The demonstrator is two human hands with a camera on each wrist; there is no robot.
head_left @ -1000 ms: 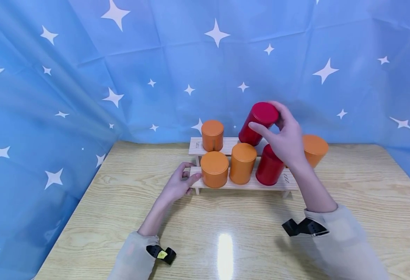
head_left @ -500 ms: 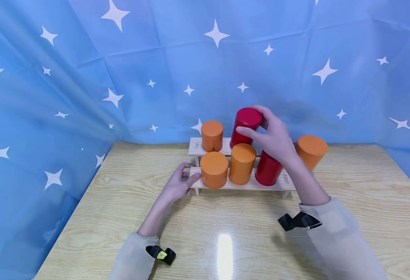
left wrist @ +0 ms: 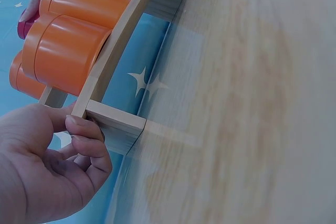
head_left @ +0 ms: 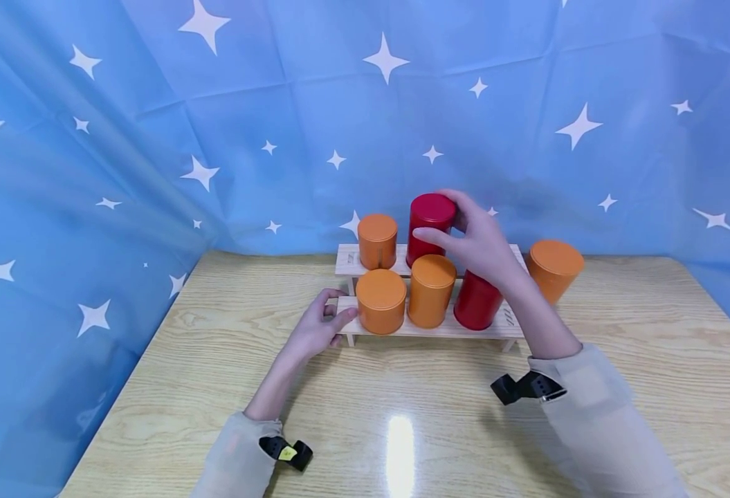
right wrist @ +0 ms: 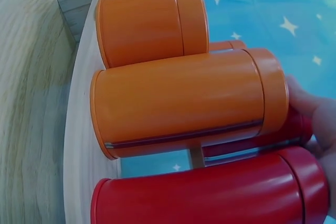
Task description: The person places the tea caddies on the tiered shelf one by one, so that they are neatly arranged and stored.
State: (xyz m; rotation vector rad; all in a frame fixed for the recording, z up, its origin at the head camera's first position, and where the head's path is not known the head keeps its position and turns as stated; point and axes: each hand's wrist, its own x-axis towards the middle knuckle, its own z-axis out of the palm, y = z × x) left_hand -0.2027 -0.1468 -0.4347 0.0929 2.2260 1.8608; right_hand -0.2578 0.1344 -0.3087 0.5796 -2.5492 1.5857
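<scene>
My right hand (head_left: 479,242) grips a tall red canister (head_left: 430,220) round its upper part, upright at the upper step of a two-step wooden rack (head_left: 347,260). Whether its base touches the step is hidden behind the front canisters. With thumb and curled fingers, my left hand (left wrist: 58,163) pinches the left end of the rack's lower step (left wrist: 113,51). That step bears a short orange canister (head_left: 382,302), a taller orange canister (head_left: 431,292) and a second red canister (head_left: 478,299), partly behind my right forearm. A small orange canister (head_left: 378,241) stands on the upper step's left.
Right of the rack is another orange canister (head_left: 554,268), partly covered by my right forearm. Behind everything hangs a blue cloth (head_left: 302,124) with white stars. The wooden table (head_left: 215,311) spreads in front and to both sides.
My right hand has moved left with the red canister, which has gone from tilted to upright and come lower over the upper step. The left hand keeps its place on the rack.
</scene>
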